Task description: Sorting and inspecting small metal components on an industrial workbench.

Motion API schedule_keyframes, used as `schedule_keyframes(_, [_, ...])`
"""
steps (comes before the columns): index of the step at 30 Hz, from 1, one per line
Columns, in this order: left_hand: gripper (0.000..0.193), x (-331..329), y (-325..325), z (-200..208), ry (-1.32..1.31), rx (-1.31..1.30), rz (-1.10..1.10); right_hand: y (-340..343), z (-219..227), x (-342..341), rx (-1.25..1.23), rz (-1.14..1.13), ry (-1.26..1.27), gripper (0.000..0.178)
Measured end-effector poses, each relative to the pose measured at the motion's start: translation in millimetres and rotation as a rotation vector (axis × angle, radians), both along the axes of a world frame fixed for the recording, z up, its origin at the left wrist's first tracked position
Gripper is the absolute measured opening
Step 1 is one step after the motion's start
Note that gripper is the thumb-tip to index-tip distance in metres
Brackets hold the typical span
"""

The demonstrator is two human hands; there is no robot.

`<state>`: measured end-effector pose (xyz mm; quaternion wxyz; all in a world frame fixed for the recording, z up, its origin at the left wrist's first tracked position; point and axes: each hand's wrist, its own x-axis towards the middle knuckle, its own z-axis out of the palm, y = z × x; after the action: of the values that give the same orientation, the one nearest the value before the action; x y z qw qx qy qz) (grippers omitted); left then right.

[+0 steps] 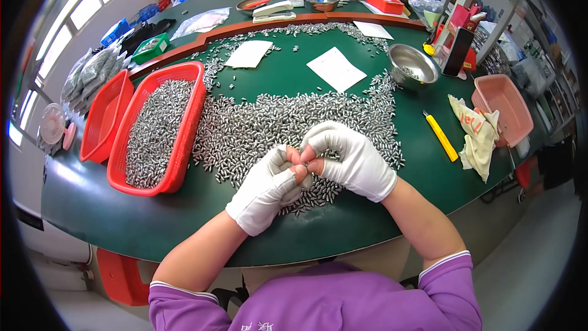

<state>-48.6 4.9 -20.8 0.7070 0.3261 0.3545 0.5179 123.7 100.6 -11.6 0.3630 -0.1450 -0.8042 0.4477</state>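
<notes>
My left hand [267,185] and my right hand [349,158] meet over the near part of a wide heap of small silvery metal pieces [263,124]. Both wear white gloves that leave some fingertips bare. Thumbs and fingers of the two hands are pinched together, fingertips touching. Whatever sits between them is too small and too covered to make out. Some metal pieces show beneath and around my hands on the green tabletop [202,227]. To the left, a red plastic basket [197,95] is filled with the same kind of pieces.
Another red basket [87,141] stands farther left. White paper sheets [337,68] lie beyond the heap. On the right are a metal bowl [411,55], a yellow utility knife [442,138], a cream cloth [478,135] and a pink basin [511,110]. A wooden strip [184,50] crosses behind.
</notes>
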Motion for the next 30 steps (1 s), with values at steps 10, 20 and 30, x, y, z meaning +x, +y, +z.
schedule_keyframes(10, [0.024,1.6,-1.3,2.8,0.015,0.003,-0.004,3.0,-3.8,0.1,0.043,0.019,0.01,0.017])
schedule_keyframes(20, [0.021,-2.0,-0.6,2.4,-0.075,0.018,-0.007,3.2,2.3,0.5,0.242,-0.111,0.036,0.02])
schedule_keyframes(30, [0.027,-1.1,-1.4,3.3,-0.056,0.046,-0.026,4.4,6.6,-2.1,0.458,-0.083,0.105,0.023])
